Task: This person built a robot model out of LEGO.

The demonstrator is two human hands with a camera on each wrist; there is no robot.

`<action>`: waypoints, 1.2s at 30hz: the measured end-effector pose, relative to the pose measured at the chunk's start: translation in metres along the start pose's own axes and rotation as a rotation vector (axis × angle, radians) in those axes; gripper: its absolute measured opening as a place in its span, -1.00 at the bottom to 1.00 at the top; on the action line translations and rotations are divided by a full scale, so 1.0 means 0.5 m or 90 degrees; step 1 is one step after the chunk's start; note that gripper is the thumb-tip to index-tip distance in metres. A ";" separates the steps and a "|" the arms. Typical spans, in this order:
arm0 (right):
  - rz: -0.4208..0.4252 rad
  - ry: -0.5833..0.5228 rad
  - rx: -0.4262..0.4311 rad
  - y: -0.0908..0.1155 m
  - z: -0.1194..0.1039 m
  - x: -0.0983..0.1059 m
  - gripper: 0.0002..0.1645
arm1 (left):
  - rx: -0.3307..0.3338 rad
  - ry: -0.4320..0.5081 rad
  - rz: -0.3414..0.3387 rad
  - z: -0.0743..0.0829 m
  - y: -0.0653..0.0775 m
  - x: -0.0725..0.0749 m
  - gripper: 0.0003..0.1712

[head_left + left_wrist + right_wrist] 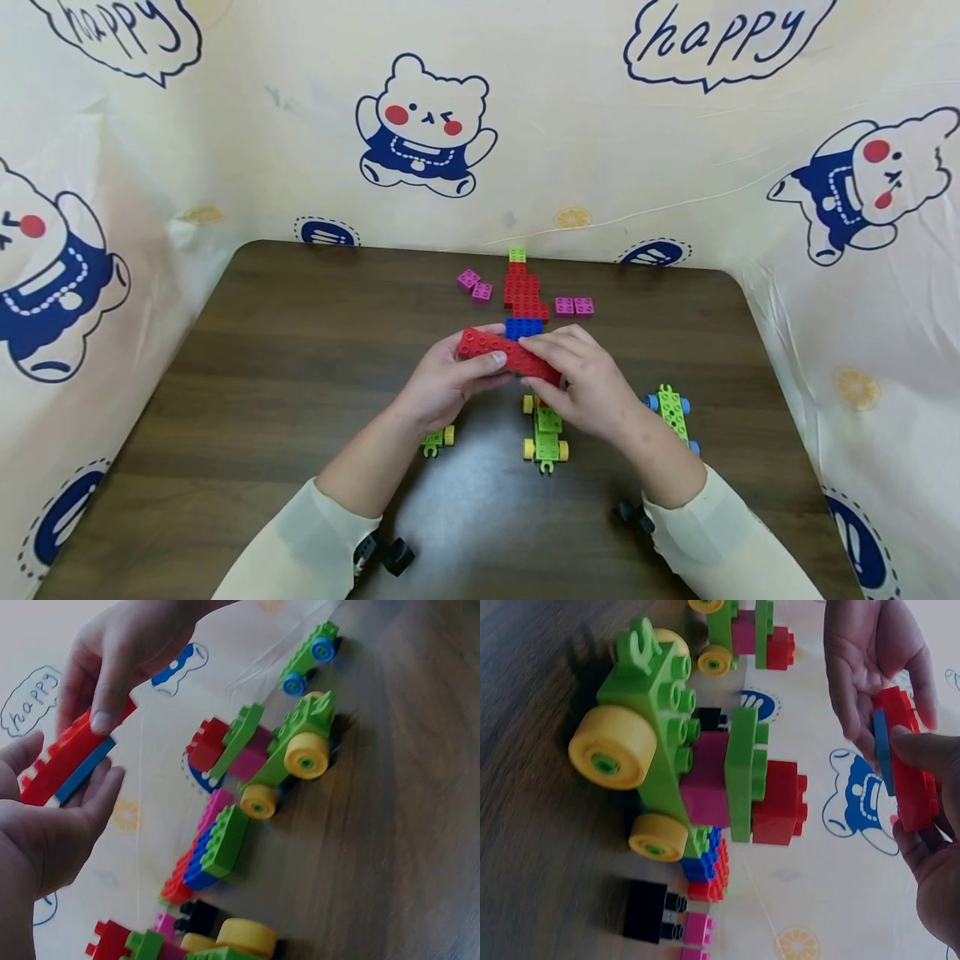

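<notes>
Above the middle of the table, both hands hold a long red toy brick (489, 344) with a flat blue brick (86, 769) under it. My left hand (438, 383) grips the left end, its thumb along the near side and fingers underneath. At the other end, my right hand (592, 387) grips the red brick between thumb and fingers. Studs on the red brick face up. Below the hands, partly covered by them, stands a green wheeled base (547, 429) with yellow wheels, carrying magenta, green and red bricks (778, 802) in the right wrist view.
Behind the hands lies a row of red bricks (522, 292) with blue bricks (522, 327). Magenta bricks (573, 307) lie either side. Another yellow-wheeled base (433, 442) is at left, a blue-wheeled one (672, 410) at right. A black brick (649, 911) stands on the table.
</notes>
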State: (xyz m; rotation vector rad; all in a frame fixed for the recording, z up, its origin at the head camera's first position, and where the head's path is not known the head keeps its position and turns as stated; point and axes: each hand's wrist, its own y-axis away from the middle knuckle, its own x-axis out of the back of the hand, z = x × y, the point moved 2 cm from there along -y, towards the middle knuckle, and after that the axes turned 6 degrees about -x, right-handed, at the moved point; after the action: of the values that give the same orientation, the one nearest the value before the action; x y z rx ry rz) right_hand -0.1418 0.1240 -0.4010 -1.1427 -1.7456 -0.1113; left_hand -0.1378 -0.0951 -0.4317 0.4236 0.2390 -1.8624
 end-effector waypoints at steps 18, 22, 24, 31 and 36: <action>0.010 -0.005 0.030 -0.018 -0.019 -0.015 -0.32 | 0.006 -0.047 0.121 0.004 -0.001 0.000 -0.36; 0.002 -0.006 0.023 -0.021 -0.013 -0.020 -0.30 | 0.028 -0.041 0.039 0.012 0.005 0.016 -0.31; 0.002 -0.015 0.021 -0.022 -0.011 -0.022 -0.31 | 0.026 -0.027 -0.005 0.017 0.010 0.026 -0.34; 0.012 -0.032 0.045 -0.027 -0.013 -0.025 -0.36 | -0.015 -0.022 -0.051 0.028 0.027 0.044 -0.43; 0.017 -0.023 0.052 -0.026 -0.018 -0.027 -0.39 | -0.035 -0.041 -0.018 0.020 0.031 0.042 -0.45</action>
State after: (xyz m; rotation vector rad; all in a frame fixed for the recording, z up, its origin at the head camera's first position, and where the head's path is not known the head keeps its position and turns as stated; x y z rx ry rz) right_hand -0.1447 0.1035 -0.4017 -1.1134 -1.7503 -0.0029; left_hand -0.1307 -0.1221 -0.4302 0.3232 0.2535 -1.8900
